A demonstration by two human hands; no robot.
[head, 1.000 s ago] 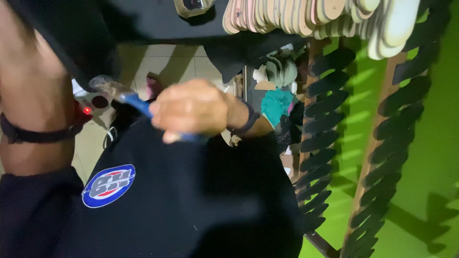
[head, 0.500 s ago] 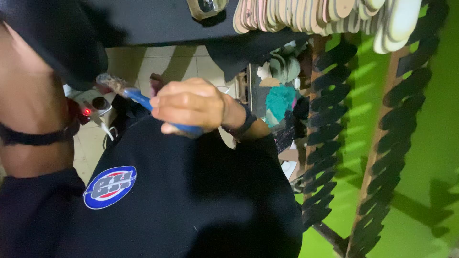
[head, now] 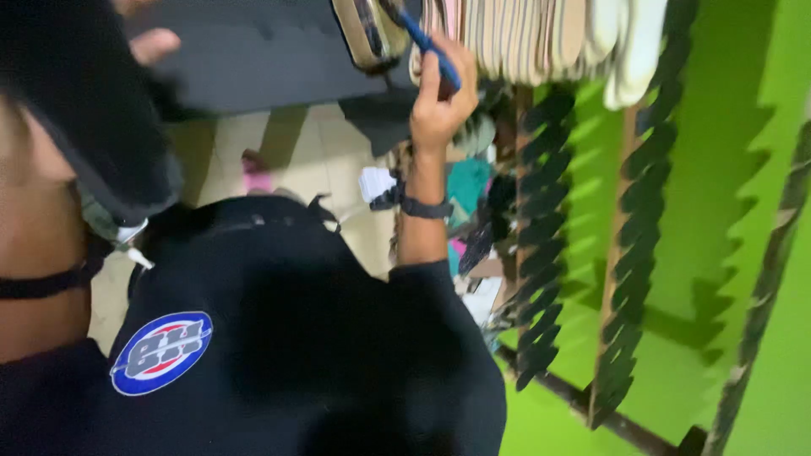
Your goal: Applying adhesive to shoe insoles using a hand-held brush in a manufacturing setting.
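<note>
Two hands: both raised to the top of the view, well apart from each other.
Green wall [head: 718,279]: fills the right side, bright, crossed by toothed shadows.
Black shirt [head: 321,338]: fills the lower middle; a round blue, white and red badge [head: 161,353] sits on its lower left part.
Black sheet [head: 253,51]: a flat dark panel held up across the top left, above the pale tiled floor [head: 228,160].
Notched racks [head: 629,279]: dark wooden uprights with saw-tooth edges, leaning in front of the wall on the right.
Stacked soles [head: 549,34]: pale flat insole shapes packed on edge along the top, just right of the sheet.
Right hand [head: 441,97]: lifted on an upright forearm, fingers clenched round a blue-handled tool [head: 432,49]; a dark wristband [head: 422,207] circles the wrist below.
Tool's place: its handle runs up and left out of the fist, its tip at the metal piece on the sheet's right edge; whether it touches is too blurred to tell.
Metal piece [head: 365,32]: a brass-coloured frame at the top edge, just left of the tool.
Left hand [head: 150,42]: only fingertips show, at the sheet's upper left corner; fingers lie on the sheet, but I cannot tell whether they grip it.
Clutter [head: 469,181]: teal and pink scraps on the floor behind the forearm.
</note>
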